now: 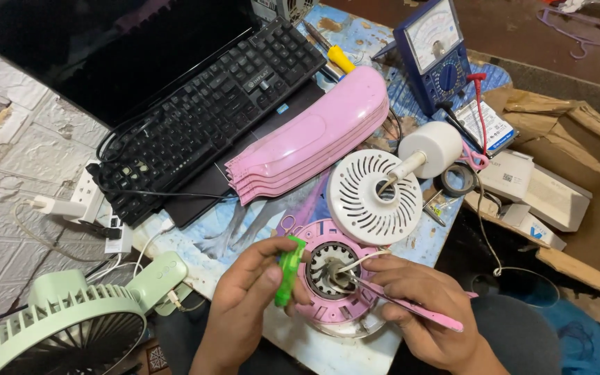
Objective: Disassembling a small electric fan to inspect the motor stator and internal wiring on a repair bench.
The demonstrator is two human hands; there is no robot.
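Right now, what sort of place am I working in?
Likely a home or small-shop electronics repair bench: an analog multimeter with probes, an opened pink fan motor under the hands, stacked pink fan blades, and a keyboard crowding the table.

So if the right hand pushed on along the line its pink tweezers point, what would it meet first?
Probably the metal core of the pink fan motor housing: the right hand aims the pink tweezers up-left, tips already at the core beside a white wire. Depth is unclear.

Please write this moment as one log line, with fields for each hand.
left hand: holds green lighter | right hand: holds pink tweezers at pink fan motor | white wire at tip
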